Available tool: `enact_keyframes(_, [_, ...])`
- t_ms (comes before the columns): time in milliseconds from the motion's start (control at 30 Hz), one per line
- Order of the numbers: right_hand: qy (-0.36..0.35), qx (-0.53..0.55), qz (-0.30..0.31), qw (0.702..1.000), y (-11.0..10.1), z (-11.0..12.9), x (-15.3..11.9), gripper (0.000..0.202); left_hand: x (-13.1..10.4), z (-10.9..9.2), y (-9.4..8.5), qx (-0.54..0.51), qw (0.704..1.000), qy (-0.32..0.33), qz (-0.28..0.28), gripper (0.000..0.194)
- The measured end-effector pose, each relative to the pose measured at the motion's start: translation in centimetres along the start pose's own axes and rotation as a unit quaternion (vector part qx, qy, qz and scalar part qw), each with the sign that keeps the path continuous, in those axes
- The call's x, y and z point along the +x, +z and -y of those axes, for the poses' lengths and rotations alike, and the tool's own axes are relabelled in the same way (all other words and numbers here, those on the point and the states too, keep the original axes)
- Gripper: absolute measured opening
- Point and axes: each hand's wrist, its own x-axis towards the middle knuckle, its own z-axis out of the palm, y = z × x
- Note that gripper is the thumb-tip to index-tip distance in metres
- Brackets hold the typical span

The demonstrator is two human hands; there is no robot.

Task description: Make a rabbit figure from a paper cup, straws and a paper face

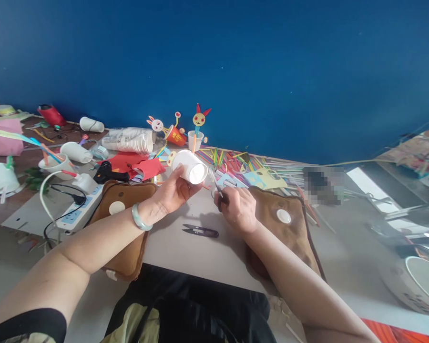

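Observation:
A white paper cup (pixel 181 160) lies tilted in my left hand (pixel 173 191), its round base facing me. Yellow and orange paper or stick pieces show at the cup's far side. My right hand (pixel 240 208) is closed around the dark handles of a pair of scissors (pixel 222 198). Their blades point up and left, close to the cup's base; whether they touch it I cannot tell. Dark thread snips (pixel 200 231) rest on the table (pixel 175 252) below my hands.
Brown cushion-like pads (pixel 123 228) flank my hands. Leftward are a power strip (pixel 76 209), a black glue gun (pixel 109 172), red paper (pixel 148 167) and stacked paper cups (pixel 128 141). Decorated cup figures (pixel 196 139) stand by the blue wall. Colourful sticks (pixel 236 159) and a large white container (pixel 423 281) are rightward.

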Motion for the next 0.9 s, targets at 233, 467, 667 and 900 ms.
enact_keyframes(233, [0.102, -0.007, 0.020, 0.995, 0.5, -0.6, -0.8, 0.013, 0.5, -0.8, -1.0, 0.064, 0.997, 0.022, 0.022, 0.047])
enact_keyframes(467, [0.184, -0.026, 0.248, 0.951, 0.4, -1.3, -0.6, 0.017, 0.6, -1.2, -1.5, 0.127, 0.990, 0.038, 0.040, 0.047])
enact_keyframes(667, [0.275, -0.043, 0.418, 0.865, -0.5, -1.8, 1.0, 0.029, 1.0, -1.0, -1.8, 0.151, 0.988, 0.030, 0.026, 0.047])
enact_keyframes(900, [0.278, -0.048, 0.514, 0.810, -1.2, -2.6, 1.5, 0.031, 1.8, -0.6, -2.7, 0.357, 0.929, 0.084, 0.053, 0.057])
